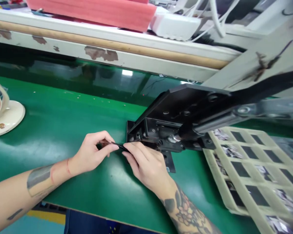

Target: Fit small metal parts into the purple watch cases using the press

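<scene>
Between my two hands runs a thin, dark, flat piece (121, 147); its exact kind is hard to make out. My left hand (94, 151) pinches its left end between thumb and fingers. The fingers of my right hand (146, 164) close on its right end. Just behind the right hand stands a black metal press-like fixture (158, 126) with a lever arm and bolts. Part of the fixture's base is hidden by my right hand. Both hands are above the green work surface (92, 191).
Stacked beige trays (256, 172) with dark pads and small parts in their compartments lie at the right. A cream-coloured fan (12, 117) stands at the left. Along the back runs a shelf (68, 40) carrying red foam (100, 13) and a white power strip (175, 26).
</scene>
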`<state>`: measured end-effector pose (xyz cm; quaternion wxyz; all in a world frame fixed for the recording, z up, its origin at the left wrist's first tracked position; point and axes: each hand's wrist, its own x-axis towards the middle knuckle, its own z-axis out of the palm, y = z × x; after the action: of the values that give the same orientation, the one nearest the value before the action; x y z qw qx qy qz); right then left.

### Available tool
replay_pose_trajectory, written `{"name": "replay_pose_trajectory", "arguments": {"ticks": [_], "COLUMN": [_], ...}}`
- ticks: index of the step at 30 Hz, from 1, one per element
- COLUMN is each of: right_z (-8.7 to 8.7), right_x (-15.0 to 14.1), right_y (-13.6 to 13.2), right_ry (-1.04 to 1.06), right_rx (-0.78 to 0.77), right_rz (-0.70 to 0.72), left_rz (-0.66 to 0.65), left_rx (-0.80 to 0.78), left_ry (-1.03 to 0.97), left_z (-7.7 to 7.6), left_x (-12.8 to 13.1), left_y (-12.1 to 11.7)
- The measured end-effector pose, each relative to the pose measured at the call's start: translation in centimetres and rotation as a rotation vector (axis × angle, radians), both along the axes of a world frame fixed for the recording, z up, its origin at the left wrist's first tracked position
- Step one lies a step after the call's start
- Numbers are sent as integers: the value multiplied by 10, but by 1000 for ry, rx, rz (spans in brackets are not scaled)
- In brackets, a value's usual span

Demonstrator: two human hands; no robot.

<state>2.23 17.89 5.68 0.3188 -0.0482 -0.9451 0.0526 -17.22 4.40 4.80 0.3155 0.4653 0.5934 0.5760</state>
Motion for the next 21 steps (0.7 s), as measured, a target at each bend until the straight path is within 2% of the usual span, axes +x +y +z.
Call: {"name": "replay_pose_trajectory", "arguments": {"ticks": [4, 7, 10, 16, 21], "right_z": [1, 2, 1, 0, 2], "right_x": [-1, -2, -1, -1, 0], "right_y": [0, 0, -3, -6, -7], "right_ry": [17, -2, 8, -60, -47], "right_rx": [12, -37, -94, -21, -40], "right_rz": [13, 26, 36, 4, 5], "left_rz": [-14, -26, -42, -12, -18], "left_rx": [-5, 96, 114, 104, 90], "left_ry": [-59, 81, 210, 126, 216], "left_z": [2, 5, 5, -1, 2], "left_x": [2, 1, -1, 0, -1], "left_y": [-1, -1, -3, -2, -2]}}
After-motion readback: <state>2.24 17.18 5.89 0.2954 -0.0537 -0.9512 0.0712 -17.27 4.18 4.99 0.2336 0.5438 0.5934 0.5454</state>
